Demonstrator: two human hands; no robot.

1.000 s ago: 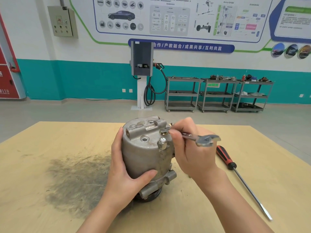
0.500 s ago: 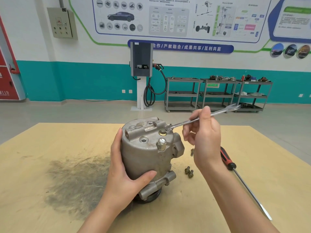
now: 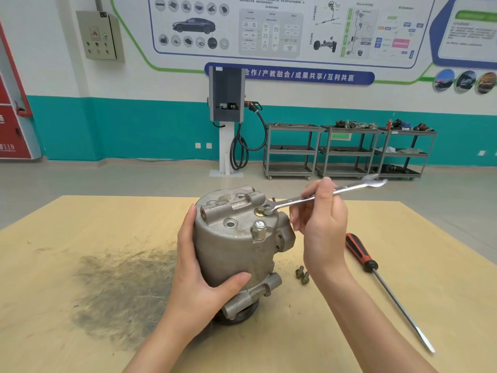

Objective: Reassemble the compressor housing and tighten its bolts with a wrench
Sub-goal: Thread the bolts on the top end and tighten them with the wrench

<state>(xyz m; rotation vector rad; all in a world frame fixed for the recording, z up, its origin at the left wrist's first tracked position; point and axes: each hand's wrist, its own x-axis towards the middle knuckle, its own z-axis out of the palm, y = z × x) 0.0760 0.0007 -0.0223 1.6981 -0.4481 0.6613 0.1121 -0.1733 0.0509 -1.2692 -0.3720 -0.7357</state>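
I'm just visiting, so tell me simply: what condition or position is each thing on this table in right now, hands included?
Compressor: standing upright on the table, gripped at its side.
Bolt: seated in the top, wrench end on it.
Wrench: angled up to the right, held mid-handle.
Left hand: wrapped round the compressor.
Right hand: pinching the wrench.
Loose bolts: lying on the table.
Screwdriver: lying flat, untouched.

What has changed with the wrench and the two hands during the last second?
The right hand swung the silver open-ended wrench on the top bolt: its free end went from near the person to pointing away, towards the far right. That uncovered two loose bolts on the table. The left hand kept gripping the grey metal compressor housing, and the red-handled screwdriver stayed put.
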